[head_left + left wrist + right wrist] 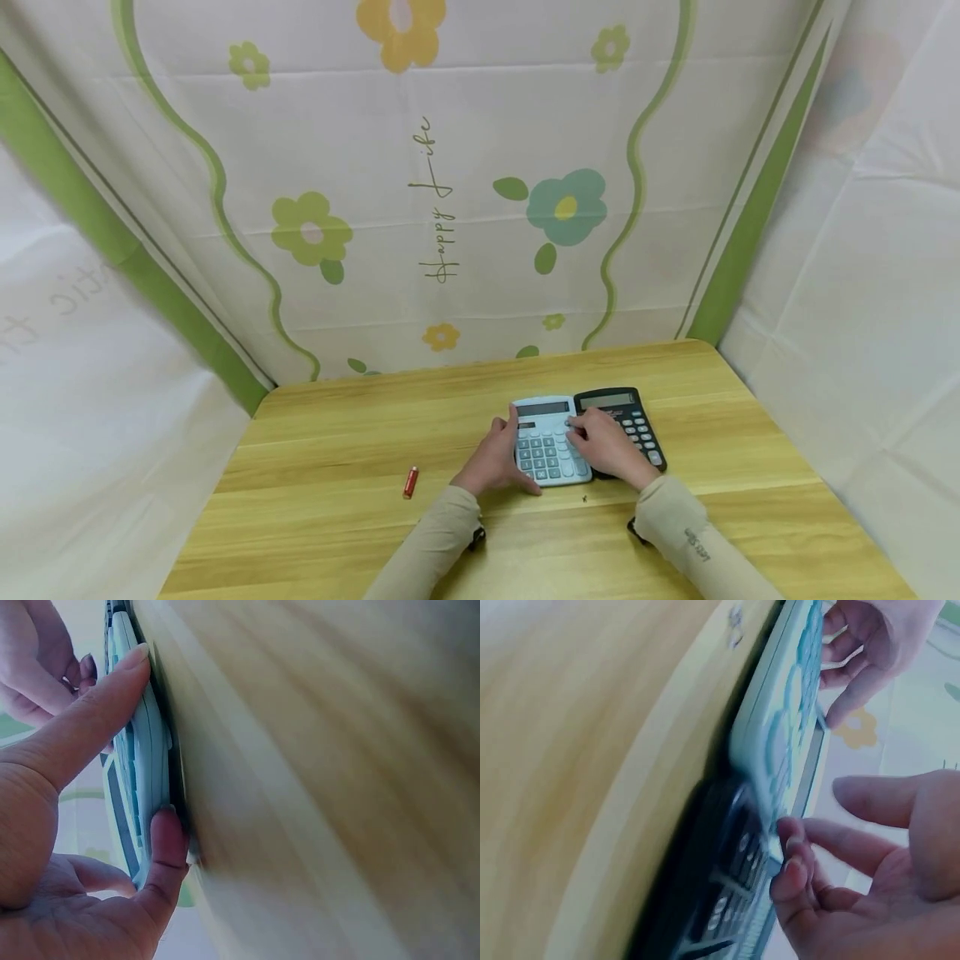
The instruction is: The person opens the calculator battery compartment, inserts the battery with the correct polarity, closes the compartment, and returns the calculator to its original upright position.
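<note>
Both our forearms reach forward in beige sleeves, angling in toward each other. Our left hand point(497, 454) lies palm-down with the wrist bent a little to the right; in the left wrist view its thumb is stretched long and straight while one finger point(166, 851) curls in below it. Our right hand point(606, 443) sits just beside it, knuckles up, fingers reaching left. From the right wrist view its palm is open, thumb out straight, fingertips point(789, 874) bent inward. The two hands are close together but apart.
</note>
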`<state>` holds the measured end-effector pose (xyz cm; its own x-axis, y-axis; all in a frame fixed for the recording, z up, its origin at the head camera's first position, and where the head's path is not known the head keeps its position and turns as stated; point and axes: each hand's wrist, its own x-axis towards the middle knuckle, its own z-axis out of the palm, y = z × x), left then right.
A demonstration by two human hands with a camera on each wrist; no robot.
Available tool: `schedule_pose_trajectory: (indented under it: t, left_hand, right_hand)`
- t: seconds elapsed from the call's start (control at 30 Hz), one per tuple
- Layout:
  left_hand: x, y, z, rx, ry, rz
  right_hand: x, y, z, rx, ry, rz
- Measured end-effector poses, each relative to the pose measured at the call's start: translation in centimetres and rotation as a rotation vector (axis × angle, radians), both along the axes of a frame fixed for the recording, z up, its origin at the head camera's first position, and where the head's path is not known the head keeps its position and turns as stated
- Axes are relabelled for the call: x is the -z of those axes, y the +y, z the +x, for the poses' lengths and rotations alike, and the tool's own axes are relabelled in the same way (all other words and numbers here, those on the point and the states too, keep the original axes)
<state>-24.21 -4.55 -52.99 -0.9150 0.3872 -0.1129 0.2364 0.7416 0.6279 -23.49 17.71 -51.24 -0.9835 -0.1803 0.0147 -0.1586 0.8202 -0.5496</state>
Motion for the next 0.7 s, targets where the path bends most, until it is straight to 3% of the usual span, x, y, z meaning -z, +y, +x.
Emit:
schedule_pose_trajectory:
  t: [0.43,0.7]
  left_hand:
    - [-0.1,-0.1,0.4,-0.006,0.013,-0.001]
    - [-0.1,0.1,0.6,-0.011,0.012,0.0]
  right_hand:
    - [0.0,-0.5,-0.2,-0.003,0.01,0.015]
    - [-0.8,1.7,-1.0,-0.042,0.048,-0.044]
